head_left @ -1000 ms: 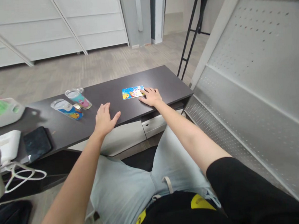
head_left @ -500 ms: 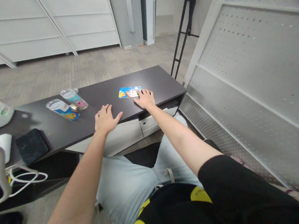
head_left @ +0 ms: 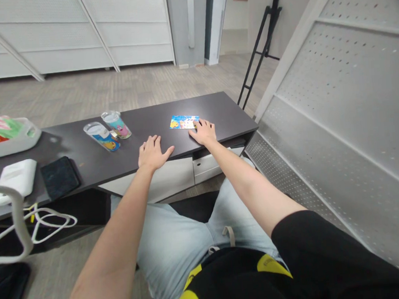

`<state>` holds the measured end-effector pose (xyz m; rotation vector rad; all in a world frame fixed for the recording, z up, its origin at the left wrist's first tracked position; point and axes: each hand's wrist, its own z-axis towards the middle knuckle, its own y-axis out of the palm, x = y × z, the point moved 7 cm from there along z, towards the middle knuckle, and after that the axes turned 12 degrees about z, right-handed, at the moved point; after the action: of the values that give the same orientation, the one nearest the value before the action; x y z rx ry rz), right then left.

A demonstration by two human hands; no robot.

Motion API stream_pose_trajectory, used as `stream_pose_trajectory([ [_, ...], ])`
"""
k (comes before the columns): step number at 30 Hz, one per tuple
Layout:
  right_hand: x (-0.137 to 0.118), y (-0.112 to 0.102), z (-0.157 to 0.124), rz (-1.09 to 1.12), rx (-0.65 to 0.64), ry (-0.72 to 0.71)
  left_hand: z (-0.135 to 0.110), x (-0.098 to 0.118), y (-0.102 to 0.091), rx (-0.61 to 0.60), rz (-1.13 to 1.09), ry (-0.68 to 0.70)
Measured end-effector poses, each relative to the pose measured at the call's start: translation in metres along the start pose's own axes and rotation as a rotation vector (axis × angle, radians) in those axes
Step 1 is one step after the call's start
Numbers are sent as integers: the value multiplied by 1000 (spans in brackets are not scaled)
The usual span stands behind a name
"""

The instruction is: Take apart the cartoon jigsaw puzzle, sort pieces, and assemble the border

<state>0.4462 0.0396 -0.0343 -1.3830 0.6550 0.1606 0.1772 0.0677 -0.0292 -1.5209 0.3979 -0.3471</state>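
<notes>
My left hand lies flat near the front edge of the dark tabletop, fingers spread and thumb out, holding nothing. Farther right, my right hand rests on the table with its fingers apart. Its fingertips touch or cover the right end of a flat, colourful printed card with blue and yellow pictures. Left of my left hand are two clear cups with cartoon prints: one with a yellow and blue picture, the other with a pink and teal one.
A white basket with red and green contents stands at the far left. Nearer are a white box-like device, a black flat case and a looped white cable. A perforated metal panel borders the table's right end.
The camera view has turned slightly left, so the scene sits farther right and more of the basket shows. Both hands and the card keep their places on the table.
</notes>
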Motion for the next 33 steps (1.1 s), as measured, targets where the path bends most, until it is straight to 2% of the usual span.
stream_pose_trajectory([
  [11, -6, 2, -4, 11, -37, -78, -2, -2, 3, -3, -13, -7],
  [18, -14, 2, -15, 58, -119, -253, -3, -6, 4, -6, -54, -37],
  [21, -14, 2, -12, 80, -162, -305, 11, -13, 5, -18, -95, -77],
  [25, -8, 3, 9, 87, -177, -258, 40, -22, 1, -5, -148, -139],
  [29, -5, 9, 29, 71, -218, -257, 61, -21, -1, 10, -178, -81],
  [33, 0, 14, 43, 151, -203, -295, 72, -24, -1, 7, -213, -34],
])
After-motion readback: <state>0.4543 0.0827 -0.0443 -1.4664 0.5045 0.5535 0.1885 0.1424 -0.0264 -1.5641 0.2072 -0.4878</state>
